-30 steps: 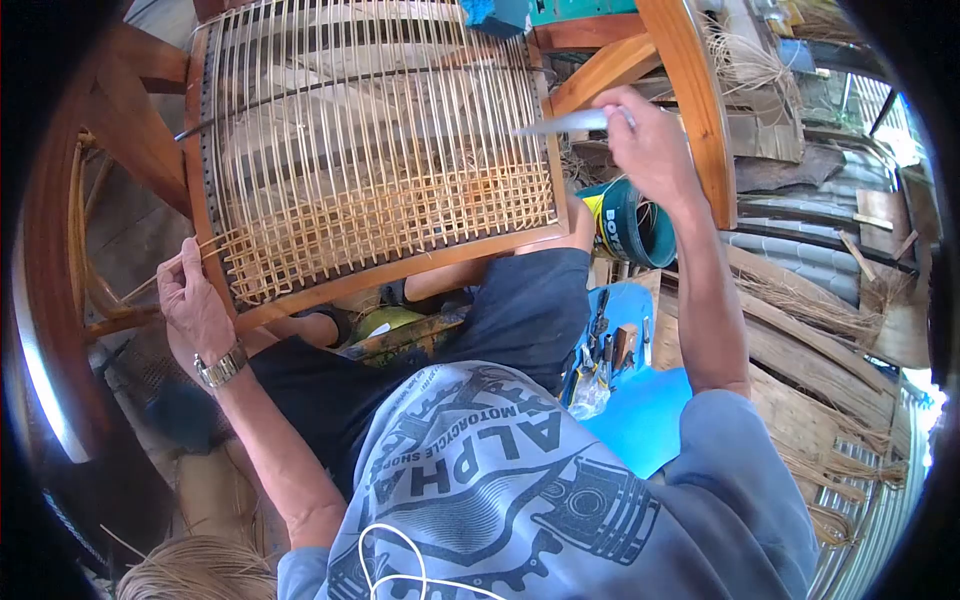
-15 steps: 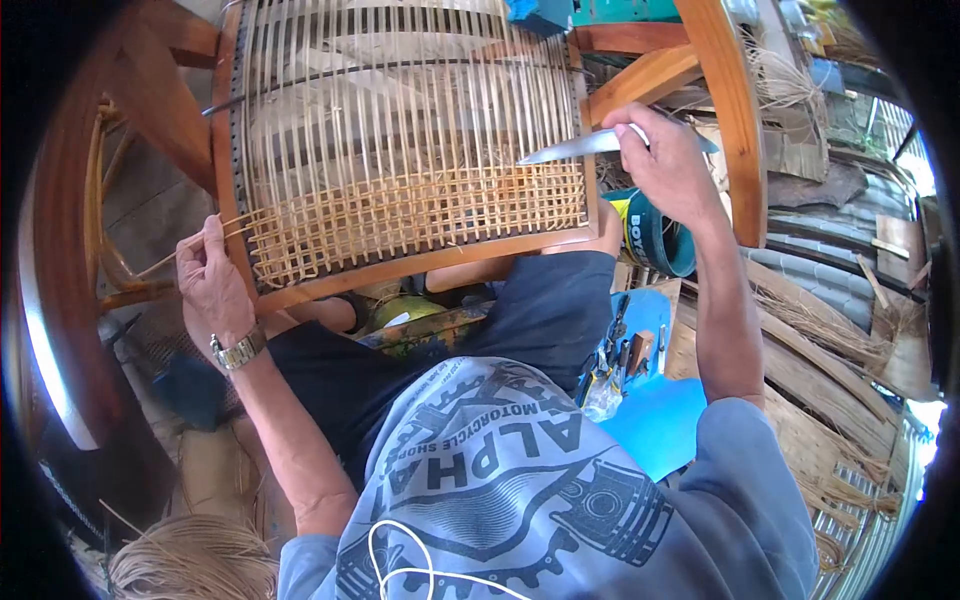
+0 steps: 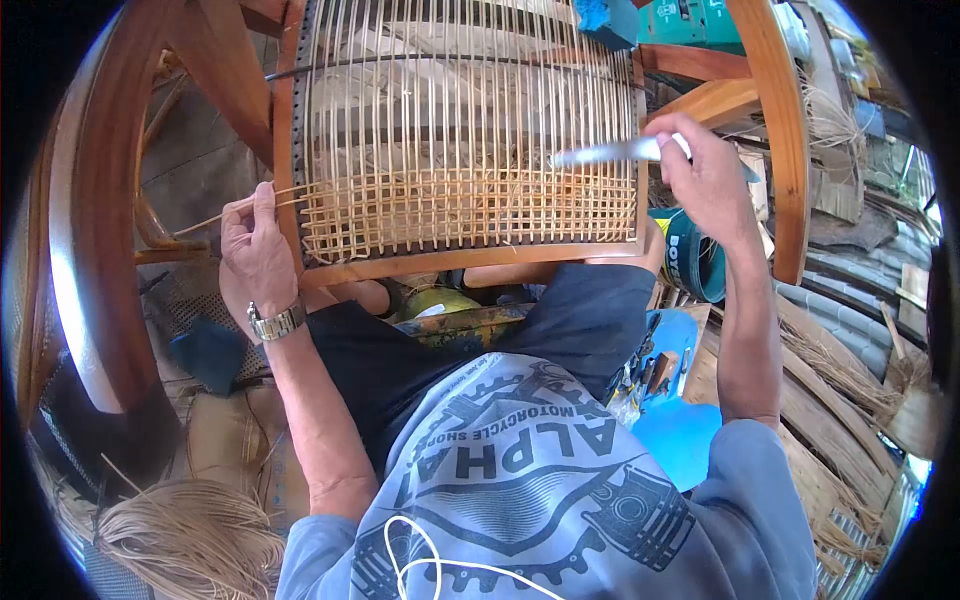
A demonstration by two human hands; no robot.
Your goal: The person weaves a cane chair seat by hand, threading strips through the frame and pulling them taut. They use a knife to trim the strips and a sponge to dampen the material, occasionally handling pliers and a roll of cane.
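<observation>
My left hand (image 3: 260,240) pinches a thin rattan strand (image 3: 205,221) at the left rail of a wooden seat frame (image 3: 385,268). The strand's loose end sticks out to the left, and its other part runs into the lattice. My right hand (image 3: 708,183) is wrapped round a long, tapered silvery tool (image 3: 610,152), slightly blurred, pointing left. Its tip overlaps the upright strands (image 3: 470,115), just above the top row of the woven rattan lattice (image 3: 450,208). A dark rod (image 3: 450,60) crosses the upright strands higher up.
Wooden legs (image 3: 790,150) rise on both sides of the seat frame. A blue block (image 3: 607,22) sits at its top right. A dark green bucket (image 3: 710,262) and a blue tray with tools (image 3: 672,435) are at the right. Coiled rattan (image 3: 190,535) lies lower left.
The view has shifted, so the frame and both hands appear further right. The silvery tool has turned closer to level and is more blurred. My left hand keeps its pinch on the strand.
</observation>
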